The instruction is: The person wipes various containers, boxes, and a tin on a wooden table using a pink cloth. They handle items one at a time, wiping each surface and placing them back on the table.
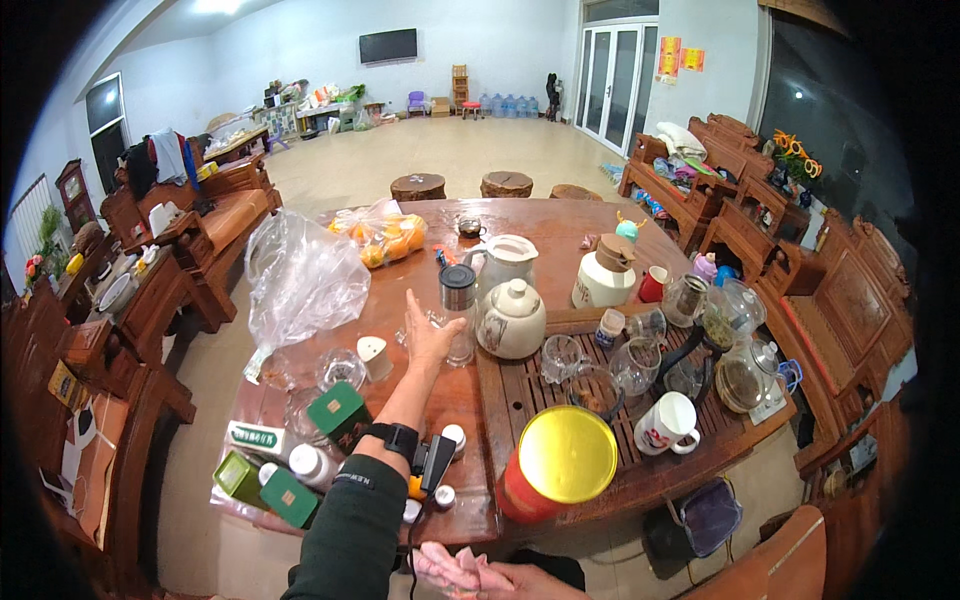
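My left hand (430,338) reaches over the dark red table, with its fingers spread and its thumb pointing right. Right by it stands a clear tumbler with a dark lid (458,285); whether the thumb touches it I cannot tell. Some clear glass shows at the hand's left side, too covered to name. Low in the picture, my right hand (530,580) is closed on a crumpled pink cloth (462,570) at the table's near edge. A round cream teapot (512,320) and a pale jug (508,258) stand just right of the tumbler.
A slatted tea tray (520,395) holds glass pots, cups, a white mug (668,424) and a red tin with a gold lid (567,455). Left lie a clear plastic bag (300,280), green boxes (290,495) and white bottles (312,466). Oranges (395,240) sit farther back.
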The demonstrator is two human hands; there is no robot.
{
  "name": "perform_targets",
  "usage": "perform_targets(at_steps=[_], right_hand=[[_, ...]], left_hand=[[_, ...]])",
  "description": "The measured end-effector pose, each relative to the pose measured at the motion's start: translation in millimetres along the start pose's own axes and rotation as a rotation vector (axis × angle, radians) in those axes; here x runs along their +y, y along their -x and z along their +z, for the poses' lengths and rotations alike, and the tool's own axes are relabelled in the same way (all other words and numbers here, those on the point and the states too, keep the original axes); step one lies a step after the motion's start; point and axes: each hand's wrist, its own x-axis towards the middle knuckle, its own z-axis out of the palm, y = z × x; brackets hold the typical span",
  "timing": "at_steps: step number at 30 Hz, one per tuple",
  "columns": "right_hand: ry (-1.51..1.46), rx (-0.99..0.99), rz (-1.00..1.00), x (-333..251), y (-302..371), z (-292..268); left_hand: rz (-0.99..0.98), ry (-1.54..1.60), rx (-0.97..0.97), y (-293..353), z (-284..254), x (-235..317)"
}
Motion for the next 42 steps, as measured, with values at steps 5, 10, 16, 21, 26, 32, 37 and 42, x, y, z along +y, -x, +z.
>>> perform_targets(at_steps=[5,10,16,21,26,32,37,42], right_hand=[[0.003,0.044,0.067,27.3,-7.9,-2.1],[-0.098,0.095,0.123,51.2,-18.8,1.3],[-0.216,0.089,0.089,57.1,-15.9,-0.4],[-0.197,0.151,0.07,54.1,-16.2,8.7],[-0.316,0.014,0.248,30.2,-13.1,14.2],[-0.145,0.288,-0.067,-18.0,23.5,21.5],[-0.396,0.696,-0.369,-58.2,57.4,40.8],[-0.243,0.903,-0.656,-112.7,103.8,66.2]], left_hand=[[0.02,-0.006,0.015,-47.0,42.1,-38.9],[-0.056,0.331,-0.241,-70.5,61.0,-79.8],[0.007,-0.022,-0.133,-56.8,58.3,-77.5],[-0.023,0.05,0.029,-33.1,25.5,-39.9],[0.13,0.51,-0.109,2.2,-53.4,31.4],[0.186,0.392,-0.236,123.3,-184.9,122.3],[0.069,0.497,-0.359,236.6,-240.8,134.4],[-0.068,0.426,-0.511,310.3,-250.4,113.4]])
